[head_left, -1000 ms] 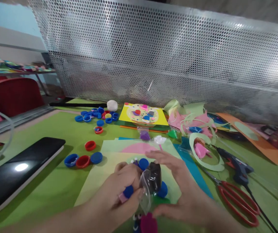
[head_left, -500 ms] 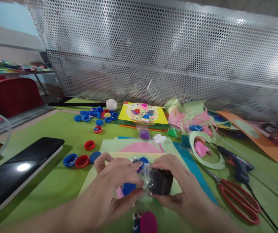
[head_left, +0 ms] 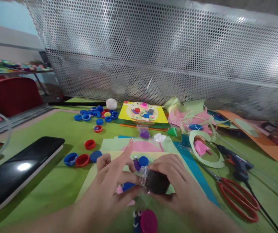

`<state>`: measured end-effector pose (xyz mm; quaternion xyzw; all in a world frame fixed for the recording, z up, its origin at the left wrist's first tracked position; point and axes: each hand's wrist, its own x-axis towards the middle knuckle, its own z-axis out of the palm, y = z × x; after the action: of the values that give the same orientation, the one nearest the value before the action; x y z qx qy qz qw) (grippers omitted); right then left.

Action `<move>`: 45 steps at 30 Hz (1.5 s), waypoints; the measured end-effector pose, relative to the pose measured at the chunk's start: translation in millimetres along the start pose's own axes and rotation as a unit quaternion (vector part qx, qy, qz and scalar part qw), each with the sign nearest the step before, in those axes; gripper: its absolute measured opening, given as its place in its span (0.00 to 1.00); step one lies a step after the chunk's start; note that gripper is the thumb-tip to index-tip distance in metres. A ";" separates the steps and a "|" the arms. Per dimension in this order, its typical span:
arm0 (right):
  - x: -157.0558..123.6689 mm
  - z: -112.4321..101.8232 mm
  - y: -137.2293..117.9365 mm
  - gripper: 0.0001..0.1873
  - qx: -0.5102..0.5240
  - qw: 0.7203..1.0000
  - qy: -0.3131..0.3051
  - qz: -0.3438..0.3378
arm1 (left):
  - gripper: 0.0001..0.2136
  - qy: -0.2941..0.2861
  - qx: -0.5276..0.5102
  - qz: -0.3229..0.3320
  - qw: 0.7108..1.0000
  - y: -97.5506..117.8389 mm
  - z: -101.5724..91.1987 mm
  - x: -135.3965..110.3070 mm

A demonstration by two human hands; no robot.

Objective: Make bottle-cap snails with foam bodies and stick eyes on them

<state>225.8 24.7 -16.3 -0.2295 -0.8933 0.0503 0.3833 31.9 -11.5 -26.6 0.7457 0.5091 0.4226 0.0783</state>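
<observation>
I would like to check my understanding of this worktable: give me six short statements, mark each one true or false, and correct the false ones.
1. The right hand holds a dark lump. True.
2. The scissors have blue handles. False: the handles are red.
3. The left hand pinches some clear plastic. True.
4. The glue gun touches the left hand. False: it lies at the right of the picture, near the scissors.
5. The yellow card lies farther from the person than the dark lump. True.
6. The white ball is in the middle of the yellow card. False: it is to the left of the card.
</observation>
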 end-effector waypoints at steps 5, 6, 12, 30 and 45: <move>-1.2 0.3 -0.2 0.17 -0.008 1.000 -0.012 -0.001 | 0.32 0.005 0.028 0.051 0.998 1.4 -0.5 1.9; -1.4 0.2 -0.4 0.18 -0.004 1.000 -0.016 0.004 | 0.32 0.008 0.030 0.056 0.998 2.3 -1.2 1.8; -1.1 -2.7 -2.3 0.20 0.004 0.999 -0.034 0.027 | 0.26 0.001 0.072 0.063 0.995 1.9 -4.5 -5.7; -1.8 -2.8 -2.7 0.19 -0.012 0.998 -0.056 0.035 | 0.05 -0.082 0.090 0.062 0.991 2.7 -2.3 0.8; 0.0 -3.5 -2.6 0.17 -0.025 0.999 -0.020 0.042 | 0.04 -0.039 -0.004 0.034 0.999 5.7 -7.0 5.3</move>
<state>227.2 22.1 -13.1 -0.2754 -0.8913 0.0491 0.3568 31.5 -12.0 -16.2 0.7779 0.4787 0.3978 0.0862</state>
